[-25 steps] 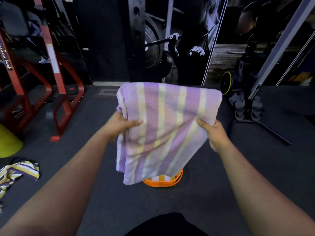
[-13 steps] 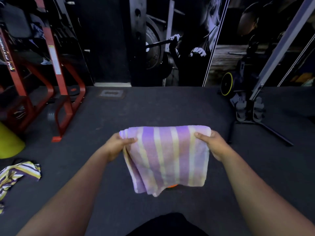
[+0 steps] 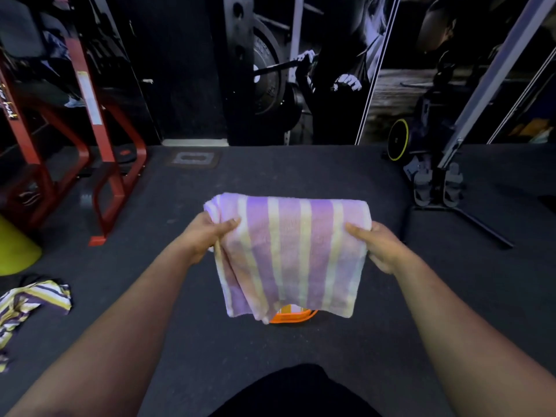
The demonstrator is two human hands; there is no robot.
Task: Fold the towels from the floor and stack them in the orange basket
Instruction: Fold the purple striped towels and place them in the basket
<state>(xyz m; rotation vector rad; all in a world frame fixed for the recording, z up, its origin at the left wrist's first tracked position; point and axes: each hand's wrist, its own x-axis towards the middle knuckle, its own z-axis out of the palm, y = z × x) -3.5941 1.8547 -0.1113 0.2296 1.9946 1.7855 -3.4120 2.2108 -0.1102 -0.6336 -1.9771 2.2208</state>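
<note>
A crumpled striped towel (image 3: 33,299) lies on the floor (image 3: 186,341) at the left, partly cut off by the edge. The left hand (image 3: 207,236) and right hand (image 3: 376,245) each pinch an upper corner of the folded purple towel (image 3: 288,254), so both grips grasp it. Its long axis runs left to right, the stripes hang downward, and it hides most of the orange basket (image 3: 293,317) below.

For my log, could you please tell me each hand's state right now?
Left hand: gripping the striped towel.
Right hand: gripping the same towel.
</note>
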